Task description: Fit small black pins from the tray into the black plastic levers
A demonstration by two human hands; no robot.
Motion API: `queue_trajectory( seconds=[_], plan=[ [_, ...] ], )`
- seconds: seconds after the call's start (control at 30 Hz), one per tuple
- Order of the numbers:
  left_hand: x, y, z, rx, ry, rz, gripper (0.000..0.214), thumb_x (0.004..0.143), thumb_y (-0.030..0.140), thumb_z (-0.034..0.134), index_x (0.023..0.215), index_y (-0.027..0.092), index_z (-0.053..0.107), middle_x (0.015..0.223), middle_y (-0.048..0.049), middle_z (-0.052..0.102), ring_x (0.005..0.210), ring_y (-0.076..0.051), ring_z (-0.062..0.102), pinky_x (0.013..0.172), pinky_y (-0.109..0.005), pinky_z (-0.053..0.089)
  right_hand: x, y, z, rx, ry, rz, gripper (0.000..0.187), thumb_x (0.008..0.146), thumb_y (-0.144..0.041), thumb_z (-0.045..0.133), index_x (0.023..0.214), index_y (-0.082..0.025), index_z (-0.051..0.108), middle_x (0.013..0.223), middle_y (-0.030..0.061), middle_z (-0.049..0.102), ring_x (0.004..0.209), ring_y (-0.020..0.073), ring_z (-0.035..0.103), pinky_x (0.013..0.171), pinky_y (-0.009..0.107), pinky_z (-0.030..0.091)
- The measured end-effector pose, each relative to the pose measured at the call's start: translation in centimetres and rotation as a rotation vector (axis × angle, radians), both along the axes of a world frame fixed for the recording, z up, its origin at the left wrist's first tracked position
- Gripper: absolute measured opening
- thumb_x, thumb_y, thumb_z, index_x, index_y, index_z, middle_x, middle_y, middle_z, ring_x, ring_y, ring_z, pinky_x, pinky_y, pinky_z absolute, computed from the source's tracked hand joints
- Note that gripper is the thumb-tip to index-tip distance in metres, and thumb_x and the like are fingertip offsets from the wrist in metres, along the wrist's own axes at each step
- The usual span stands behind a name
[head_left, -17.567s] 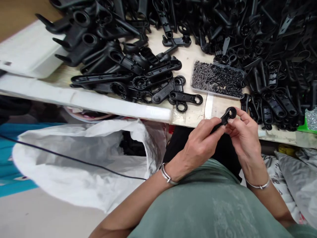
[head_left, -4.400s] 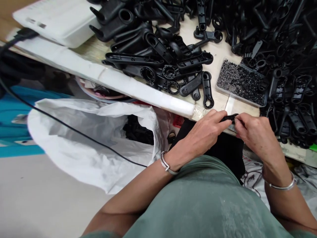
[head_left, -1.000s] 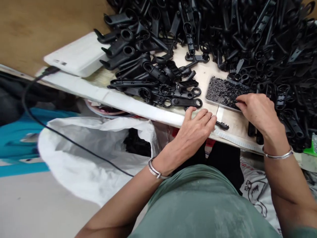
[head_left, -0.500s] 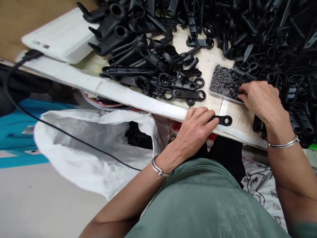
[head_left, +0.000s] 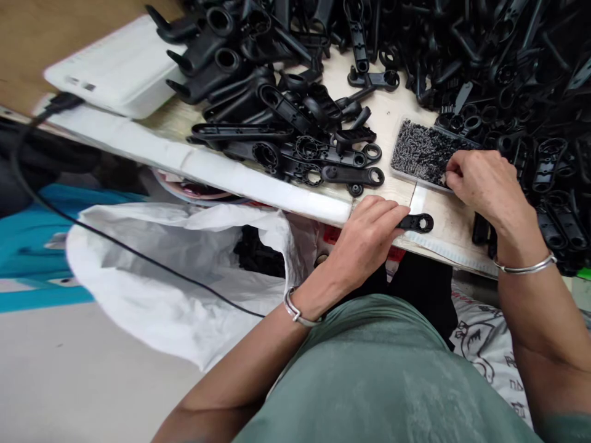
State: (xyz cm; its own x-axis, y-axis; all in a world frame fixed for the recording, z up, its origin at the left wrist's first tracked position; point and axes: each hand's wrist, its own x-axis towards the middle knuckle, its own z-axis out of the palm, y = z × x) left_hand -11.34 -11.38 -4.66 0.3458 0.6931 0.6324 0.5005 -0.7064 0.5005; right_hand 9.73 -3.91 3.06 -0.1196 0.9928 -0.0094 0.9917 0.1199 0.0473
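My left hand [head_left: 369, 237] grips a black plastic lever part [head_left: 418, 222] flat against the table's near edge; only the part's ring end shows past my fingers. My right hand [head_left: 484, 184] rests at the near right corner of a clear tray [head_left: 398, 171] filled with small dark screws [head_left: 420, 152]. Its fingertips are pinched together in the screws; whether they hold one is hidden. Both wrists wear a thin metal bangle.
Heaps of black plastic lever parts [head_left: 286, 117] cover the table, thickest at the right [head_left: 530, 61]. A white box [head_left: 115, 67] sits at the far left. Below the table edge hangs an open white sack [head_left: 175, 271] crossed by a black cable [head_left: 138, 258].
Over the last second my right hand stayed at the screw tray, fingertips closing together. My left hand turned the black part so its ring end lies flat on the table edge.
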Motion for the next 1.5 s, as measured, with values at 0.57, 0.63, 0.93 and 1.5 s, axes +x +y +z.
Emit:
queue_trajectory(
  seconds=[0.57,0.63,0.93,1.5],
  plan=[
    [0.0,0.0,-0.4,-0.051,-0.005,-0.006,0.013,0.094,0.018,0.061,0.107,0.016,0.062,0.099,-0.0061,0.071,0.090,-0.019,0.062,0.084,-0.034,0.051,0.3,-6.3,0.3,-0.157,0.906,-0.084,0.015,0.075,-0.020,0.065,0.086,-0.020,0.075,0.061,-0.0023,0.066,0.050,0.0113,0.055,0.049,0.025,0.042],
    [0.1,0.0,-0.4,-0.050,-0.004,-0.002,0.012,0.093,0.018,0.061,0.105,0.016,0.063,0.098,-0.0062,0.071,0.090,-0.019,0.063,0.084,-0.034,0.052,0.3,-7.4,-0.4,-0.187,0.812,-0.009,0.017,0.080,-0.023,0.063,0.090,-0.020,0.077,0.070,0.0002,0.071,0.058,0.0134,0.061,0.056,0.027,0.046],
    [0.1,0.0,-0.6,-0.019,-0.038,0.011,0.013,0.092,0.016,0.064,0.105,0.016,0.063,0.096,-0.0049,0.071,0.089,-0.017,0.064,0.082,-0.030,0.054,-1.3,-9.6,-2.0,-0.005,0.458,0.190,0.020,0.094,-0.023,0.058,0.098,-0.017,0.076,0.091,0.0069,0.075,0.081,0.0191,0.070,0.076,0.031,0.051],
    [0.3,-0.1,-1.1,-0.008,-0.115,0.011,0.016,0.093,0.017,0.063,0.109,0.016,0.061,0.097,-0.0042,0.072,0.091,-0.015,0.067,0.083,-0.027,0.055,-3.3,-10.0,-2.3,0.042,0.486,-0.053,0.021,0.087,-0.027,0.056,0.081,-0.018,0.073,0.077,0.0058,0.073,0.069,0.0190,0.064,0.067,0.031,0.044]
  ],
)
